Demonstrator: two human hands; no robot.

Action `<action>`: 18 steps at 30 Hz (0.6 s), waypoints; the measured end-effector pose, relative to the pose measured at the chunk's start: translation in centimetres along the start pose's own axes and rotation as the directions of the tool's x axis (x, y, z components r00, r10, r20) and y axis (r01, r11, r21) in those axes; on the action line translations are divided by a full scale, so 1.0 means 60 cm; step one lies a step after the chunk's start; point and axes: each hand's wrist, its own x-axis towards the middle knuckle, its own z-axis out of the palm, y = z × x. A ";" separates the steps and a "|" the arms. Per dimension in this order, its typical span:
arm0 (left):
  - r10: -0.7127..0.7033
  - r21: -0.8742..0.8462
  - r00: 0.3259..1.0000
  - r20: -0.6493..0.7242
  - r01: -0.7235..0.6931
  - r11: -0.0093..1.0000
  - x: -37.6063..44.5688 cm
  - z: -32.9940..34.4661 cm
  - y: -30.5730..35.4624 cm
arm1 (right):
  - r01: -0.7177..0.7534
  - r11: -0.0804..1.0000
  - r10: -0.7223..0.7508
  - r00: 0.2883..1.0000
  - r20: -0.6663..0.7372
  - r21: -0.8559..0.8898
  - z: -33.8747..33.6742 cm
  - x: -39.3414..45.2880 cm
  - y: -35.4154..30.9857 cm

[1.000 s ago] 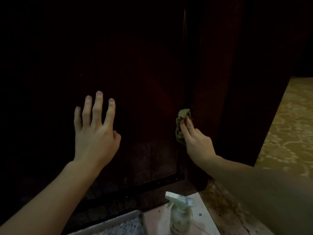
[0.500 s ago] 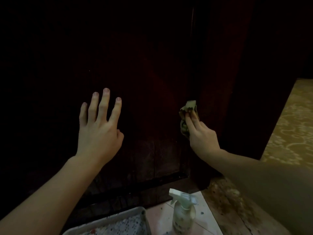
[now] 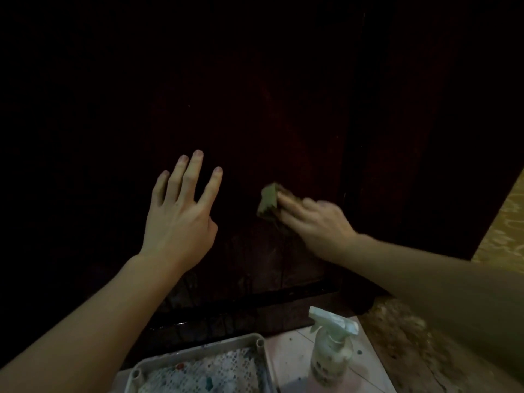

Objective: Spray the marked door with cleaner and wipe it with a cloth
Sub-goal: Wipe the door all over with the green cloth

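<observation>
Plainly, the right hand (image 3: 320,222) pressed a greenish cloth (image 3: 268,200) against the dark door (image 3: 255,109), its fingers (image 3: 289,205) closed over the cloth's right edge, though blur hid the exact grip. The left hand (image 3: 178,219) lay flat on the door just left of the cloth, fingers spread and empty. With the spray bottle (image 3: 330,351) standing on the floor below, unwiped panel probably lay leftward, towards that bracing hand.

Dim room, pale tiled floor (image 3: 295,347)
</observation>
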 end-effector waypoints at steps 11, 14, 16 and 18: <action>0.041 0.090 0.994 0.097 -0.050 0.995 -0.061 0.012 -0.058 | 0.002 0.999 0.005 0.993 -0.117 0.055 0.016 0.036 -0.053; 0.054 0.094 0.992 0.115 -0.065 0.993 -0.069 0.012 -0.073 | 0.120 0.991 -0.123 0.991 0.047 0.062 0.018 0.036 -0.072; 0.061 0.092 0.991 0.117 -0.072 0.993 -0.072 0.012 -0.078 | 0.066 0.996 -0.061 0.995 -0.076 0.064 -0.002 0.082 -0.064; 0.059 0.093 0.991 0.118 -0.070 0.993 -0.074 0.013 -0.079 | -0.096 0.991 0.115 0.964 -0.241 0.088 -0.026 0.138 -0.054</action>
